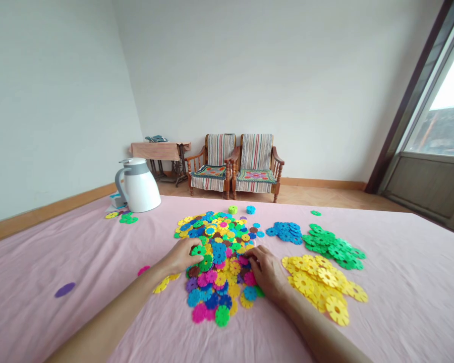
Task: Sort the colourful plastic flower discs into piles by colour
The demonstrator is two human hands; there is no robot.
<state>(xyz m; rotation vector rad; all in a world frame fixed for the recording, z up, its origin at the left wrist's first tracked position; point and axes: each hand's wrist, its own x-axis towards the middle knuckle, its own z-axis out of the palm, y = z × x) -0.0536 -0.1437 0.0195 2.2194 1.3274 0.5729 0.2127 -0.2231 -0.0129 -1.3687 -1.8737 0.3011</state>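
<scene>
A mixed pile of plastic snowflake discs [220, 278] in many colours spreads over the middle of the pink cloth. At its left edge, my left hand [181, 257] is closed, thumb and fingers around green snowflake discs [199, 250]. My right hand [267, 272] lies at the pile's right side, its fingers curled down among the pieces near a pink disc [249, 279]. What its fingertips grip, if anything, is hidden. To the right of that hand are separate heaps of yellow discs [304, 282], green discs [335, 247] and blue discs [285, 232].
A white jug [142, 189] with a grey handle stands at the back left, a few loose discs [127, 218] before it. One purple disc [65, 290] lies far left. Beyond the table's back edge are two wooden chairs [256, 156] and a cloth-covered sewing table [159, 150].
</scene>
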